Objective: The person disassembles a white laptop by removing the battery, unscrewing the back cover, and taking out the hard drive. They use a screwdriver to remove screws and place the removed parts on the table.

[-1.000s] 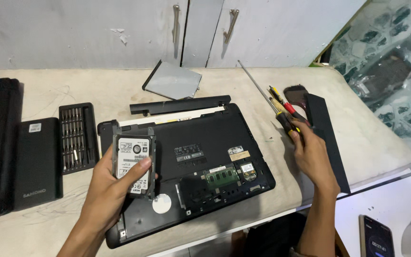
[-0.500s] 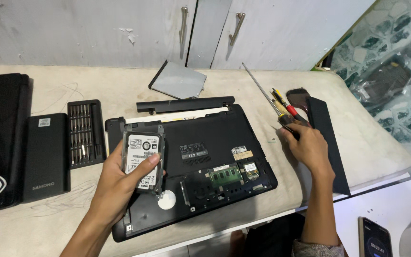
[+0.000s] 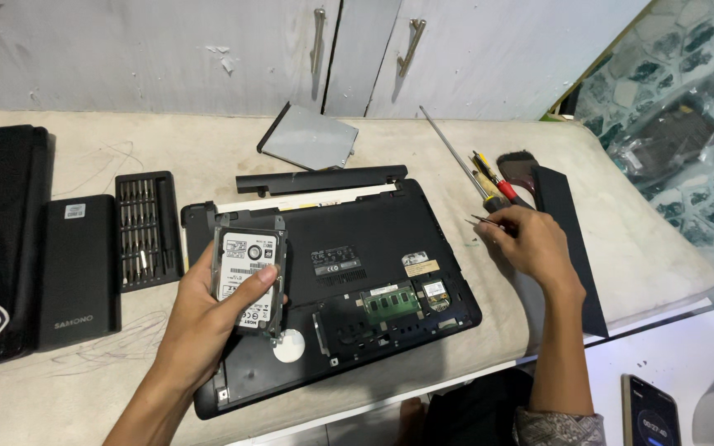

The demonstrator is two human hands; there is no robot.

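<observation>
A pale, scuffed worktop [image 3: 423, 157] runs in front of grey cabinet doors [image 3: 208, 49], with a tiled floor off to the right. In the middle lies an upturned black laptop [image 3: 373, 248] with its bottom cover off, so the green memory stick [image 3: 391, 301] shows. The silver, label-faced hard drive in its metal caddy [image 3: 249, 277] is already out of the machine, held over the laptop's near-left corner; the empty bay sits beneath it, and nothing has gone back in. The left hand [image 3: 208, 322] reaches in from the near edge, palm up, fingers wrapped behind the drive and thumb pressed across its label. The right hand [image 3: 530, 244] rests on the worktop just right of the laptop, fingers pinched closed on a thin metal tool [image 3: 483, 220], beside a red-and-yellow-handled screwdriver [image 3: 489, 183]. Left of the laptop sit an open black case of screwdriver bits [image 3: 146, 230] and a black power bank [image 3: 80, 268].
</observation>
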